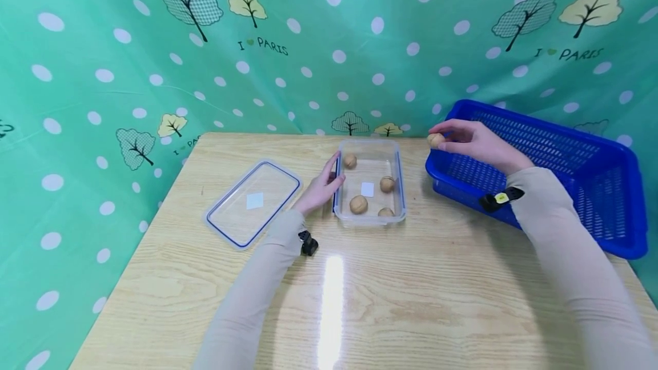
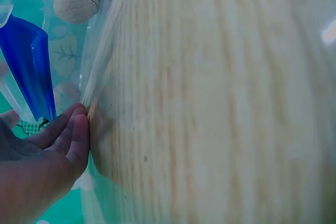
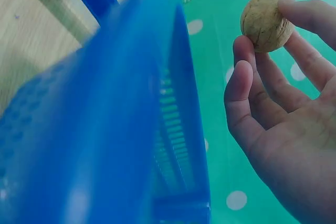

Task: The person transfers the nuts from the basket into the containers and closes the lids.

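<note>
Several walnuts, one of them a walnut (image 1: 358, 205) near the front, lie in a clear plastic box (image 1: 371, 221) in the middle of the table. At the box's left side rests my left hand (image 1: 320, 190), its fingers along the wall; in the left wrist view the fingers (image 2: 73, 135) look extended. My right hand (image 1: 475, 143) pinches another walnut (image 3: 266, 23) between thumb and fingertips. It holds that walnut over the left rim of a blue basket (image 1: 519, 113), to the right of the box.
A clear lid (image 1: 254, 201) with a blue seal lies flat on the wooden table (image 1: 411, 301), left of the box. A green dotted cloth (image 1: 308, 73) hangs behind the table. The basket takes up the table's right rear corner.
</note>
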The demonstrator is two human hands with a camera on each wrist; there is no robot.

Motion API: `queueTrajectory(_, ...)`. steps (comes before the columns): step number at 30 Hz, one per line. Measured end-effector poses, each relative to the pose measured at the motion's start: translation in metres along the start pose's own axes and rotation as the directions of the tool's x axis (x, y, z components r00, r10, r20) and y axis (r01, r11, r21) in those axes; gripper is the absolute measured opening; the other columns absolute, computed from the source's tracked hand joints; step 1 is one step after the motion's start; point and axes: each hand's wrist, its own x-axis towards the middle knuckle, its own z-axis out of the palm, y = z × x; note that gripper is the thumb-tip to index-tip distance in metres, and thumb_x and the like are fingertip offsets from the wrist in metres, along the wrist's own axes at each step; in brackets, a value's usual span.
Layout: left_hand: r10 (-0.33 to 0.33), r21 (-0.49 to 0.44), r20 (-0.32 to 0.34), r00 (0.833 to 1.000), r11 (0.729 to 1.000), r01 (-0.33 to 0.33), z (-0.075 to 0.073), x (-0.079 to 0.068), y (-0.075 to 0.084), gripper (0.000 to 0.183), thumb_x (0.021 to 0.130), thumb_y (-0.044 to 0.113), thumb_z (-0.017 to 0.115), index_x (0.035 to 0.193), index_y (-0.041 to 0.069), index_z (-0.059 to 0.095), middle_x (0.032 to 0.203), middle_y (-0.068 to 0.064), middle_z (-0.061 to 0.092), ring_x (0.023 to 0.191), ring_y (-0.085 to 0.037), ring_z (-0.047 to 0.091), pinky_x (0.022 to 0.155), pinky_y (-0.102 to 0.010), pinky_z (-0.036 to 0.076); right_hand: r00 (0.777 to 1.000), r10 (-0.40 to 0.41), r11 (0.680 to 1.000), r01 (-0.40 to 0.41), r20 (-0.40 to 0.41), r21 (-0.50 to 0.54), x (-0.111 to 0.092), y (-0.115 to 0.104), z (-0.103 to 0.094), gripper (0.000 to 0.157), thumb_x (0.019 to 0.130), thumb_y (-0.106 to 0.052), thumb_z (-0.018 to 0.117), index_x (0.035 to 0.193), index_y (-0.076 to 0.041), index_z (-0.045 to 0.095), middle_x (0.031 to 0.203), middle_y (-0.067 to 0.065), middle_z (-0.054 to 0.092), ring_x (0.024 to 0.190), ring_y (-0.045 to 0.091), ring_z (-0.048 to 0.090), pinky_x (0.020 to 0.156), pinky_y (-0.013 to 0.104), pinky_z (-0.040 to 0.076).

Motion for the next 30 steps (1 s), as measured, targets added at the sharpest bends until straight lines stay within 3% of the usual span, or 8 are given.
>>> queueTrajectory(19, 0.008, -0.003, -0.002, 1.000, 1.000, -0.008, 0.001, 0.000, -0.001, 0.066, 0.103, 0.029, 0.046, 0.157, 0.025, 0.008, 0.125, -0.025, 0.056, 0.111, -0.034, 0.056, 0.090, -0.046, 0.051, 0.988, -0.125, 0.988, 0.115, 0.093, 0.106, 0.009, -0.014, 0.043, 0.037, 0.096, -0.012, 0.061, 0.132, -0.005, 0.056, 0.125, 0.011, 0.058, 0.106, 0.023, 0.056, 0.082, 0.027, 0.050)
queueTrajectory(30, -0.015, -0.013, -0.002, 1.000, 1.000, 0.015, 0.001, -0.001, 0.001, 0.066, 0.103, 0.028, 0.046, 0.157, 0.030, 0.007, 0.126, -0.024, 0.055, 0.111, -0.033, 0.056, 0.091, -0.045, 0.050, 0.954, -0.243, 0.965, 0.219, 0.177, 0.147, 0.013, -0.014, 0.067, 0.036, 0.095, -0.009, 0.062, 0.130, 0.000, 0.057, 0.119, 0.012, 0.061, 0.103, 0.023, 0.059, 0.082, 0.028, 0.050)
